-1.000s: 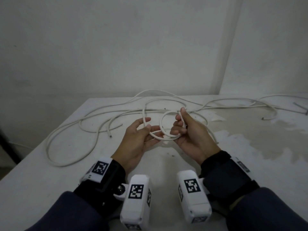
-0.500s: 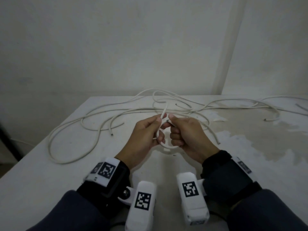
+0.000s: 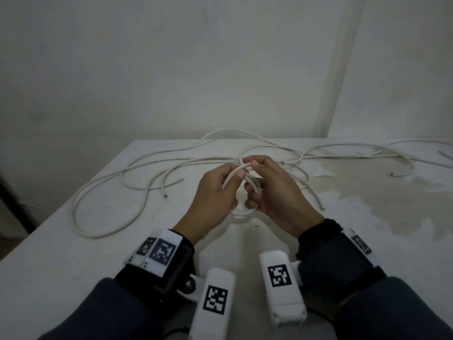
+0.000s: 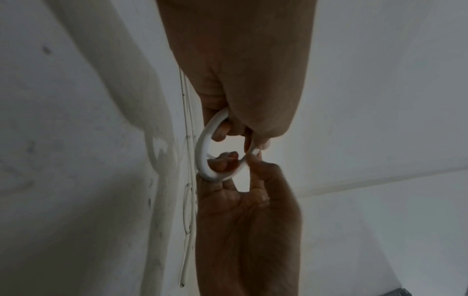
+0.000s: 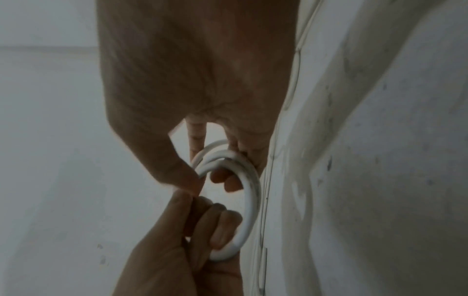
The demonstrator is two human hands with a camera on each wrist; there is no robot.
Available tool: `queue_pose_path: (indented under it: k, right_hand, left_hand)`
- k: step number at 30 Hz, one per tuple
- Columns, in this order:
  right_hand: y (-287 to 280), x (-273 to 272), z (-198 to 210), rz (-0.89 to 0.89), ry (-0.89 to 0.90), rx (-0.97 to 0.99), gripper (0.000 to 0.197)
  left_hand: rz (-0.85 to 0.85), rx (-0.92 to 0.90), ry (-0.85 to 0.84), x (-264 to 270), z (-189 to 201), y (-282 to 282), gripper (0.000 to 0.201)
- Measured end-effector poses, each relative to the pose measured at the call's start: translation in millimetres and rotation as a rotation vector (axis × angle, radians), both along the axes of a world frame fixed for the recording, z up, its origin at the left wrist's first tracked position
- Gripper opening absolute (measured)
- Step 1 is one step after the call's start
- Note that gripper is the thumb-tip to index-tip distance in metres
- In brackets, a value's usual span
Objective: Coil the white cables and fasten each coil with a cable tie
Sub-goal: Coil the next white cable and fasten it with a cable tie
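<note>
Showing an early stage, a small coil (image 3: 247, 190) of white cable is gripped above the worktop (image 3: 73, 246) by the curled left hand (image 3: 210, 200) and right hand (image 3: 277, 197), while loose cables (image 3: 103, 182) lie uncoiled and no tie is seen.

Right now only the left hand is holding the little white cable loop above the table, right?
Not quite. Both hands hold it: the left hand and the right hand each curl fingers round the cable loop above the table. The right wrist view shows it.
</note>
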State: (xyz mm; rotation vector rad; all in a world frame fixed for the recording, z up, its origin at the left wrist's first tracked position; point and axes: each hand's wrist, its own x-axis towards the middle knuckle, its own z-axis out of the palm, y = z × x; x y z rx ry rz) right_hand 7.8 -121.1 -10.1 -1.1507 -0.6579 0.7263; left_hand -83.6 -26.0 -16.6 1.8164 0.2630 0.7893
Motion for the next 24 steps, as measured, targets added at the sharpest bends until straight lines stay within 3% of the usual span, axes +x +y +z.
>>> queue_pose_path:
  k: [2,5,12,17,24]
  right_hand:
    - [-3.4,3.3,-0.9,0.046,-0.085,-0.022,0.036]
    - [-6.8,5.5,-3.3,-0.078,-0.485,-0.159,0.061]
    - [-6.6,18.2,-4.7,-0.396,-0.944,-0.239,0.040]
    - [-8.9,16.5,0.1,-0.250,-0.838,-0.078,0.012]
    - [-16.2,12.8,2.4,0.106,-0.421,-0.004,0.013]
  left_hand:
    - [0.031,0.037,-0.009,-1.4,-0.5,2.7,0.020]
    - [0.043,0.136,-0.006,-2.8,-0.2,2.5,0.016]
    - [0.103,0.009,-0.098,1.9,4.0,-0.1,0.015]
    - [0.113,-0.047,-0.132,0.0,8.5,-3.7,0.008]
    - [0.137,-0.217,-0.115,0.2,10.8,-4.7,0.014]
